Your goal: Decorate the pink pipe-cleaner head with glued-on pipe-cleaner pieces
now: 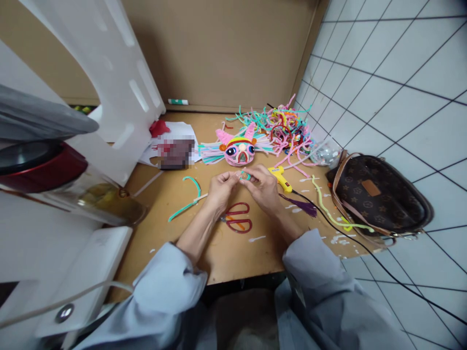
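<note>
Both hands meet over the middle of the table. Between their fingertips is a small coiled teal piece (pixel 245 176). My left hand (pixel 223 187) pinches its left side, and my right hand (pixel 261 183) grips it from the right. Just beyond them sits a pink fuzzy animal head (pixel 240 154) with big eyes and pink ears. Red-handled scissors (pixel 238 224) lie below the hands, blades partly hidden by my left wrist. Left of my left hand rest bent teal pipe cleaners (pixel 182 212). A yellow glue gun (pixel 280 179) lies right of my right hand.
Colorful pipe cleaners (pixel 286 129) are heaped at the back right. A brown handbag (pixel 383 194) stands right, near the black cord and purple tassel (pixel 306 206). At left are a glass jar (pixel 105 201) and white paper (pixel 184 130). A tiled wall borders the right.
</note>
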A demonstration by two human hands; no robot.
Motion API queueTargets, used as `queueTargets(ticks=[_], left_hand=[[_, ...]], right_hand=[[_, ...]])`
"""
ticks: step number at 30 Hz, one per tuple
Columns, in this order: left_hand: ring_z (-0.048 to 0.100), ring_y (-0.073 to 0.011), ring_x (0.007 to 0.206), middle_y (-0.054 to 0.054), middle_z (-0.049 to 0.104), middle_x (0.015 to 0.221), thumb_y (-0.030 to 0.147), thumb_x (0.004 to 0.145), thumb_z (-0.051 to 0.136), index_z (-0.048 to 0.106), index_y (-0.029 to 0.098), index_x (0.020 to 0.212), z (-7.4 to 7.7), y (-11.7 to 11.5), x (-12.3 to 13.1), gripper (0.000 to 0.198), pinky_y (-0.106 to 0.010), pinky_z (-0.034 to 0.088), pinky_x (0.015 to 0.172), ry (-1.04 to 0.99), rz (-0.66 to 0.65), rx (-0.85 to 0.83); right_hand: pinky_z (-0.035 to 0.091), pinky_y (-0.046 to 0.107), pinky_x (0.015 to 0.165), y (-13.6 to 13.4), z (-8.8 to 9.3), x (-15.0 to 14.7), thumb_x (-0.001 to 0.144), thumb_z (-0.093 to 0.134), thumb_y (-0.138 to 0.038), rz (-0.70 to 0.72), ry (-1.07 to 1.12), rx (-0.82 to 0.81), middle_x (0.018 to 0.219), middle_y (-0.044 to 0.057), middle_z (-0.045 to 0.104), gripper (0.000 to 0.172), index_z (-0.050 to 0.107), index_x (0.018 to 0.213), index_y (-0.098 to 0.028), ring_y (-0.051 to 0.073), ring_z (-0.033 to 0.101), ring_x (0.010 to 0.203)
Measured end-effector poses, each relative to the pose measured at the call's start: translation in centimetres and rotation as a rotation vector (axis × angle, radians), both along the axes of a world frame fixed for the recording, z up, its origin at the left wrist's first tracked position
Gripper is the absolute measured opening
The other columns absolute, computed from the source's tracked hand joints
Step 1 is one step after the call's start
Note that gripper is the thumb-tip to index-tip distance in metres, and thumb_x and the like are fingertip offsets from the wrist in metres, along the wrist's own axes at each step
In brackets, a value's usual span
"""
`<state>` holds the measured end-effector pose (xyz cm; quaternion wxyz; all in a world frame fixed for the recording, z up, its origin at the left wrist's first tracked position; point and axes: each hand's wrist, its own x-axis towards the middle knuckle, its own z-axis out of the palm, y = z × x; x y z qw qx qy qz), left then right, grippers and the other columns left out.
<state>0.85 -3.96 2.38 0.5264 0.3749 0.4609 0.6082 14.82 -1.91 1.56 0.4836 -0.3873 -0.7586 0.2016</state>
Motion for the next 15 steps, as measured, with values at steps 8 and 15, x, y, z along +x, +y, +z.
queueTargets(ticks=[8, 15], left_hand=[[0.029, -0.0067, 0.05, 0.005, 0.042, 0.047, 0.039, 0.059, 0.082, 0.058, 0.017, 0.052, -0.1, 0.06, -0.01, 0.033, -0.024, 0.022, 0.053, -0.014, 0.006, -0.001], [0.03, -0.0061, 0.049, 0.005, 0.044, 0.046, 0.036, 0.058, 0.082, 0.062, 0.017, 0.055, 0.02, 0.11, 0.02, 0.028, -0.023, 0.022, 0.051, -0.046, 0.025, -0.024]], right_hand=[[0.054, 0.031, 0.074, 0.03, 0.28, 0.06, 0.092, 0.066, -0.046, 0.023, 0.001, -0.022, 0.095, 0.007, 0.07, 0.028, 0.079, 0.1, -0.022, 0.016, 0.059, 0.074], [0.054, 0.031, 0.075, 0.02, 0.08, -0.04, 0.089, 0.067, -0.03, 0.02, -0.011, -0.04, 0.102, 0.007, 0.069, 0.028, 0.076, 0.114, -0.022, 0.015, 0.058, 0.072]])
